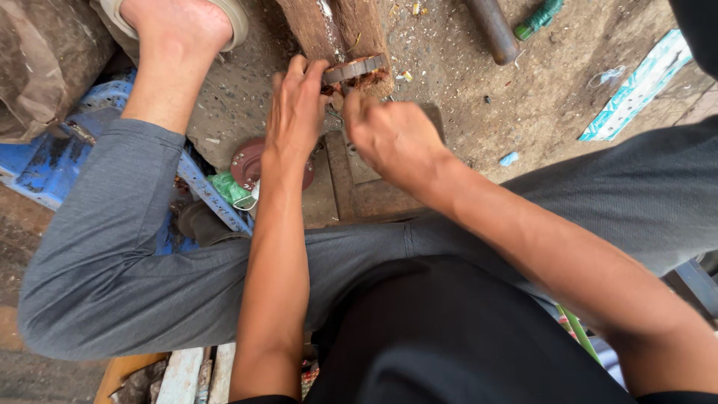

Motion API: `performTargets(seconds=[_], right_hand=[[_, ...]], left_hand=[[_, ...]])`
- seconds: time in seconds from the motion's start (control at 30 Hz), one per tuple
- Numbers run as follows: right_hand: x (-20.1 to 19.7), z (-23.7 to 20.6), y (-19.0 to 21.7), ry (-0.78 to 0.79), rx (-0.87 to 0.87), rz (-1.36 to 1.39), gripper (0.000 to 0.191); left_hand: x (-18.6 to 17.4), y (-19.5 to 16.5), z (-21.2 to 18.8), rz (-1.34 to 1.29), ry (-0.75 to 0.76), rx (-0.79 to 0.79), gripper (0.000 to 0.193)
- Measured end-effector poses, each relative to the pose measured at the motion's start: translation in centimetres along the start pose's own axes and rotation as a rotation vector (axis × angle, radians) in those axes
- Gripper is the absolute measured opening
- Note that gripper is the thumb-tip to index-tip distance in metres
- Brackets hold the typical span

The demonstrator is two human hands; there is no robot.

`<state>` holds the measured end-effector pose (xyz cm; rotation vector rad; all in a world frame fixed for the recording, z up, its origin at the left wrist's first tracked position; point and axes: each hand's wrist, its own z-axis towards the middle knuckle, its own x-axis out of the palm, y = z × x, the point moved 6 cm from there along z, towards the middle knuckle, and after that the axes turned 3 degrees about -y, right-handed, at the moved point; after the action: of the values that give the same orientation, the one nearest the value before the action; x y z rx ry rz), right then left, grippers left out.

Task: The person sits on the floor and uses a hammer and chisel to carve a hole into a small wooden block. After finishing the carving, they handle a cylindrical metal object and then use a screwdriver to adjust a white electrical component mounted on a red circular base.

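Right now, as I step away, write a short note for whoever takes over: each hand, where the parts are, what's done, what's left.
Left hand: fingers on the ring-shaped metal part packed with reddish copper winding, steadying it against the wooden block.
Right hand: closed beside the same part, low side; whether it holds a tool is hidden.
Nearby: round reddish disc and green bundle by the left wrist, metal plate under the right hand, dark pipe on the ground beyond.
Done: cannot tell. Left: the winding is in the ring, so work there looks unfinished.
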<state>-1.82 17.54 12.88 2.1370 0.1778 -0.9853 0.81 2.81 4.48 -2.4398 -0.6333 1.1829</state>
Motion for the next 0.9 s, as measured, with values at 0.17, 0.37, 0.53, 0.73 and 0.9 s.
performTargets(seconds=[0.17, 0.37, 0.53, 0.73, 0.9], right_hand=[[-1.5, 0.7, -0.1, -0.145, 0.057, 0.097, 0.008], [-1.9, 1.7, 0.4, -0.167, 0.008, 0.089, 0.014], [-0.8, 2.0, -1.0, -0.078, 0.158, 0.099, 0.028], [-1.3, 1.6, -1.5, -0.160, 0.101, 0.145, 0.055], [-1.1, 1.9, -5.5, -0.197, -0.485, 0.393, 0.015]], left_hand=[[-0.3, 0.3, 0.3, -0.014, -0.046, 0.036, 0.051], [-0.2, -1.6, 0.5, -0.219, -0.225, 0.186, 0.071], [1.5, -4.0, 0.4, -0.205, -0.226, 0.237, 0.052], [2.4, -2.9, -0.2, -0.238, -0.308, 0.402, 0.045], [3.6, -2.3, -0.3, -0.044, -0.172, 0.355, 0.061]])
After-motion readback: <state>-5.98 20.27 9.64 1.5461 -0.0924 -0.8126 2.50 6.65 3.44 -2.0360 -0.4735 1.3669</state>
